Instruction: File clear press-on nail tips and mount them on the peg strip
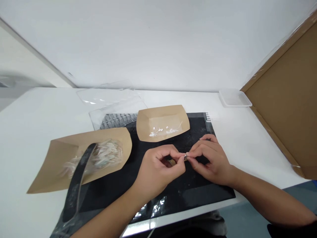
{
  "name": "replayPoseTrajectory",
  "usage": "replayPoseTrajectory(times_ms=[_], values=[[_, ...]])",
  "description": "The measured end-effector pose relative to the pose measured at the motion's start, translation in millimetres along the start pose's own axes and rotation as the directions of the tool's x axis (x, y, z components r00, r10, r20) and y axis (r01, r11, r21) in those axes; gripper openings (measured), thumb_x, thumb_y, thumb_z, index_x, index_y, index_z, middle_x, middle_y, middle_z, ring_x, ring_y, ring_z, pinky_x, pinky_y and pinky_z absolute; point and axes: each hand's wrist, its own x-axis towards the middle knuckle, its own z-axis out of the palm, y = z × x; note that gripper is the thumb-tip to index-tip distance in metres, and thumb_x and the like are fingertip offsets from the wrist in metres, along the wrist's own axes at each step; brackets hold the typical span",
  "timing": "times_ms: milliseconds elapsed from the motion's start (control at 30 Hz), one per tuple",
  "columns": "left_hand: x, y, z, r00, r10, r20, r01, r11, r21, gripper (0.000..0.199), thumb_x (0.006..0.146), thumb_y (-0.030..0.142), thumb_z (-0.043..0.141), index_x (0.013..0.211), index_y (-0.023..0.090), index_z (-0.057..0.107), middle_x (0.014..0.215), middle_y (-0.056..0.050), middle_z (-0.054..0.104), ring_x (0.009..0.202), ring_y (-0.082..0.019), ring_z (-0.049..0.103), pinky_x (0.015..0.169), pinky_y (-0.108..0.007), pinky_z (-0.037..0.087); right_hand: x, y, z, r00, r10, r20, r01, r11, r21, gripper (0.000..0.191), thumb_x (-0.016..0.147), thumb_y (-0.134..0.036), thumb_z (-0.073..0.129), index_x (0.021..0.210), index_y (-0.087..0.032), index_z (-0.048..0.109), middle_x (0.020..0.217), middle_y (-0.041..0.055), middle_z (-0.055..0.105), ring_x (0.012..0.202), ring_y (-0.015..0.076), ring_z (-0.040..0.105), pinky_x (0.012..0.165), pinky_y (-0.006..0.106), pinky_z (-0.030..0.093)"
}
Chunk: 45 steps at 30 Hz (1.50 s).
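Observation:
My left hand (pixel 158 170) and my right hand (pixel 210 162) meet above a black mat (pixel 190 140). Their fingertips pinch a tiny pale part (pixel 185 157), mostly hidden by the fingers, so I cannot tell its exact kind. Behind the hands, a kraft paper tray (pixel 162 114) holds several small white pieces (pixel 158 131). To the left, a larger kraft paper tray (pixel 55 165) carries a tangled bundle of clear plastic pieces (pixel 99 157). Neither tray touches my hands.
A clear plastic sheet (pixel 106 97) lies at the back of the white table (pixel 44 109), and a shallow clear plastic tray (pixel 234 98) stands back right. A cardboard panel (pixel 279 99) leans at the right. A black-edged clear plastic piece (pixel 74 185) lies at front left.

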Motion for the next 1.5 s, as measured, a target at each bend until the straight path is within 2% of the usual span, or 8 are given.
replayPoseTrajectory(times_ms=[233,433,600,800,967,1100,1267,1500], values=[[3,6,-1.0,0.988,-0.144,0.055,0.148,0.985,-0.09,0.014,0.076,0.026,0.076,0.067,0.015,0.074,0.063,-0.001,0.064,0.049,-0.011,0.058,0.035,-0.019,0.053,-1,1,1,0.994,0.106,0.039,-0.11,0.985,0.133,0.008,0.097,-0.017,0.068,0.096,-0.024,0.062,0.084,-0.0032,0.078,0.075,0.0141,0.073,0.087,0.038,0.044],[4,9,-2.7,0.981,-0.173,0.086,0.183,0.974,-0.135,0.018,0.077,0.026,0.077,0.065,0.014,0.073,0.062,0.0,0.064,0.039,-0.006,0.055,0.033,-0.015,0.048,-2,1,0,0.983,0.171,0.07,-0.183,0.951,0.25,0.01,0.096,-0.017,0.071,0.097,-0.024,0.064,0.082,-0.0049,0.075,0.072,0.0128,0.07,0.089,0.039,0.044],[2,8,-3.0,0.98,-0.173,0.096,0.185,0.974,-0.133,0.018,0.079,0.03,0.077,0.073,0.013,0.078,0.062,0.0,0.064,0.041,-0.008,0.056,0.033,-0.017,0.051,-2,4,0,0.979,0.192,0.072,-0.204,0.944,0.26,0.007,0.096,-0.019,0.07,0.097,-0.024,0.065,0.08,-0.0044,0.073,0.072,0.014,0.07,0.085,0.038,0.045],[0,8,-3.8,0.996,-0.068,0.061,0.07,0.997,-0.04,0.01,0.081,0.024,0.076,0.079,0.015,0.079,0.065,0.0,0.066,0.048,-0.009,0.059,0.039,-0.019,0.054,-1,4,-2,0.987,0.153,0.057,-0.161,0.962,0.219,0.008,0.097,-0.019,0.07,0.096,-0.024,0.064,0.082,-0.0042,0.076,0.072,0.0138,0.071,0.087,0.039,0.045],[2,9,-8.7,0.996,0.025,0.086,-0.031,0.997,0.069,0.011,0.084,0.022,0.074,0.075,0.016,0.076,0.065,-0.001,0.067,0.051,-0.009,0.06,0.043,-0.017,0.051,0,5,-4,0.995,0.079,0.068,-0.089,0.984,0.157,0.006,0.099,-0.019,0.067,0.097,-0.024,0.066,0.086,-0.0032,0.077,0.075,0.0133,0.072,0.089,0.039,0.045],[4,9,-13.5,0.987,0.011,0.16,-0.023,0.997,0.072,0.016,0.085,0.023,0.074,0.071,0.015,0.073,0.063,-0.001,0.066,0.05,-0.01,0.06,0.042,-0.017,0.047,0,6,-5,0.993,0.049,0.106,-0.066,0.984,0.163,0.005,0.098,-0.02,0.067,0.097,-0.024,0.066,0.085,-0.004,0.077,0.075,0.0131,0.072,0.092,0.039,0.045],[4,7,-17.4,0.968,-0.068,0.241,0.076,0.997,-0.025,0.018,0.085,0.027,0.076,0.072,0.015,0.072,0.063,-0.002,0.067,0.049,-0.011,0.061,0.044,-0.02,0.051,-1,7,-6,0.991,0.035,0.129,-0.06,0.978,0.2,0.006,0.097,-0.019,0.069,0.096,-0.024,0.066,0.085,-0.0051,0.077,0.076,0.0118,0.072,0.095,0.039,0.044],[5,6,-18.9,0.956,-0.101,0.275,0.108,0.994,-0.009,0.021,0.085,0.028,0.077,0.07,0.015,0.069,0.061,-0.002,0.067,0.048,-0.011,0.059,0.044,-0.02,0.049,-2,10,-6,0.987,0.042,0.152,-0.079,0.967,0.243,0.004,0.099,-0.024,0.069,0.096,-0.025,0.066,0.085,-0.0049,0.077,0.077,0.0125,0.073,0.095,0.039,0.044]])
